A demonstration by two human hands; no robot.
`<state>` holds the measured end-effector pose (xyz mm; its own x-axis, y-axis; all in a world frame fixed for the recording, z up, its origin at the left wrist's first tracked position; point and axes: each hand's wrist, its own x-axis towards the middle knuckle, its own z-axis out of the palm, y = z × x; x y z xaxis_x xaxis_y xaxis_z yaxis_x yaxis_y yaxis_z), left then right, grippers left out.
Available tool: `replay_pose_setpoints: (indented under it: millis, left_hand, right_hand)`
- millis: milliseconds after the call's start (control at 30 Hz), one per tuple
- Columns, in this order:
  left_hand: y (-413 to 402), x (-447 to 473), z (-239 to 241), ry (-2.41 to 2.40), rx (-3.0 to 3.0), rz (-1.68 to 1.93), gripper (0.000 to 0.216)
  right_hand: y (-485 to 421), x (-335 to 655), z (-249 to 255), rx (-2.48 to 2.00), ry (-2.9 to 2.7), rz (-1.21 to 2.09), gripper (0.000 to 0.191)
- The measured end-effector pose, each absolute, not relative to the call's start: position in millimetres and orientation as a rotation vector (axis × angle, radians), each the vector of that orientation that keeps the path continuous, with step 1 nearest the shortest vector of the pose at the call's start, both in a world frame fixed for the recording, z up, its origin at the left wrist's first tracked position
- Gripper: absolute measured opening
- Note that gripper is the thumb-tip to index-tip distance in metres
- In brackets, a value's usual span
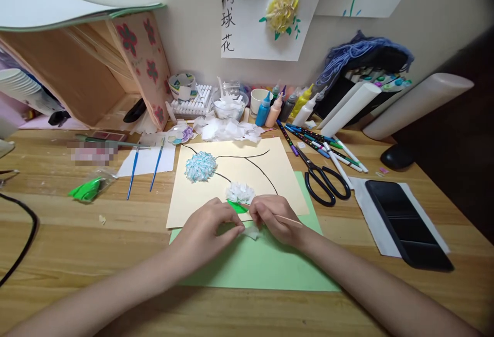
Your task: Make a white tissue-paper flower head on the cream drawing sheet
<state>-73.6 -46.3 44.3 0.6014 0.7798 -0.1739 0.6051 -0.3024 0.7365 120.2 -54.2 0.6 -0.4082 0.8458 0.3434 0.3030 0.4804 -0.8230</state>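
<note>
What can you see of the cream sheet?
The cream sheet looks like paper or thin card, lying flat, slightly askew, overlapping the green sheet. Thin black lines cross it. A ruffled blue-and-white flower sits upper left, a white flower lower down, beside a bright green patch. The left hand and right hand partly hide its near edge.

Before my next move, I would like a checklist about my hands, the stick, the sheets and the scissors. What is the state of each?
1. Right grip closed around the thin stick: ok.
2. Stick's working tip visible: not ok, the fingers hide it.
3. Left grip firm on the white tissue piece: cannot tell; the fingertips are at it.
4. Cream sheet lying flat, overlapping the green sheet: ok.
5. White flower on the cream sheet: ok; whether firmly fixed, cannot tell.
6. Scissors apart from both grips: ok.
</note>
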Motion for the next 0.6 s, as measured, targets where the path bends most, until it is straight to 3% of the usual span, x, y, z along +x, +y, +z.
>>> replay_pose_setpoints:
  millis: [333, 600]
  left_hand:
    - [-47.5, -71.5, 25.7, 1.159, 2.257, 0.666, 0.012]
    - [-36.0, -71.5, 17.9, 1.302, 2.368, 0.771, 0.01]
  right_hand:
    - [-52.2, 121.0, 2.4, -1.081, -1.767, 1.101, 0.042]
    - [-58.5, 122.9, -0.1, -0.961, -1.757, 0.883, 0.046]
